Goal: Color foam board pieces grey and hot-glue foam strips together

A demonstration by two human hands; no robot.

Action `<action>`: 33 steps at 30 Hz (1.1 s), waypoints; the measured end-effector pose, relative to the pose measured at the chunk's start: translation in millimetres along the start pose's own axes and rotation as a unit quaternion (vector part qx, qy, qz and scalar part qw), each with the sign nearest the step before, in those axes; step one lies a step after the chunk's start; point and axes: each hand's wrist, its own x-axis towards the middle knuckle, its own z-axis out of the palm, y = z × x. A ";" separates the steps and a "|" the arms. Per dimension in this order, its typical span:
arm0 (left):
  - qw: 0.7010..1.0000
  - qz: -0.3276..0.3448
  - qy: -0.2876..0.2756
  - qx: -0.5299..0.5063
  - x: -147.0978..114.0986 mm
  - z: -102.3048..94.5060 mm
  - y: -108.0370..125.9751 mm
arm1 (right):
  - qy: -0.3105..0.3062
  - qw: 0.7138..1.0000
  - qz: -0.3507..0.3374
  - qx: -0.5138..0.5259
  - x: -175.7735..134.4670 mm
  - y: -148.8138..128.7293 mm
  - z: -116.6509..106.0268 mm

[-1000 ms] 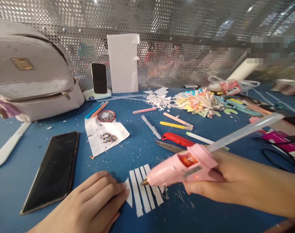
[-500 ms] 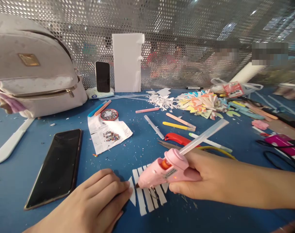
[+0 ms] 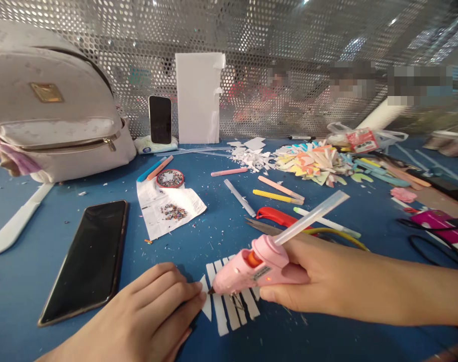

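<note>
My right hand point(image 3: 289, 281) is wrapped round a pink hot glue gun point(image 3: 251, 269), with a clear glue stick point(image 3: 311, 216) jutting from its back. The dark nozzle points down left, at the leftmost piece of a row of white strips point(image 3: 220, 311) on the blue table. That leftmost piece point(image 3: 206, 304) is pointed at both ends. Fingers together, my left hand point(image 3: 149, 306) rests its fingertips on this piece's left edge. Under the gun, part of the strips and a small wire stand point(image 3: 237, 301) are partly hidden.
Scissors with red and yellow handles point(image 3: 277, 216) lie behind the glue gun. Left of my left hand is a black phone point(image 3: 85, 261). Several markers point(image 3: 276, 196), a paper with beads point(image 3: 172, 201), scrap piles point(image 3: 311, 163) and a white backpack point(image 3: 59, 110) stand further back.
The glue gun has shifted slightly left and down, its glue stick tilting lower, with the nozzle now closer to the leftmost white piece. My left hand is nearly still.
</note>
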 end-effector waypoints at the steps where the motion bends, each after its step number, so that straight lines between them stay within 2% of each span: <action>1: 1.000 -0.001 0.001 0.001 -0.3 0.0 -0.2 | 0.002 1.000 0.005 -0.001 0.0 -0.8 0.5; 5: 1.000 -0.003 0.000 0.003 -0.7 -0.4 -1.8 | 0.047 0.998 0.038 -0.014 -1.3 -4.7 5.0; 11: 1.000 0.009 -0.012 -0.001 2.7 -3.0 -3.0 | 0.069 0.997 0.036 -0.010 -2.8 -6.8 8.1; 19: 1.000 0.006 -0.012 -0.001 0.9 -0.8 -1.9 | 0.062 0.996 0.053 -0.029 -2.2 -10.4 5.5; 27: 1.000 0.015 -0.017 0.000 0.9 -4.5 -1.2 | 0.050 0.997 0.023 -0.047 -1.4 -13.3 3.2; 30: 1.000 -0.003 -0.001 -0.007 -5.5 4.1 1.6 | 0.054 0.997 0.016 -0.059 -1.4 -13.3 2.5; 31: 0.999 -0.020 0.027 -0.013 -7.9 7.8 2.6 | 0.056 0.996 0.017 -0.062 -1.4 -13.2 2.4; 33: 0.998 -0.028 0.045 -0.018 -11.7 13.4 3.7 | 0.058 0.996 0.016 -0.065 -1.7 -12.6 2.2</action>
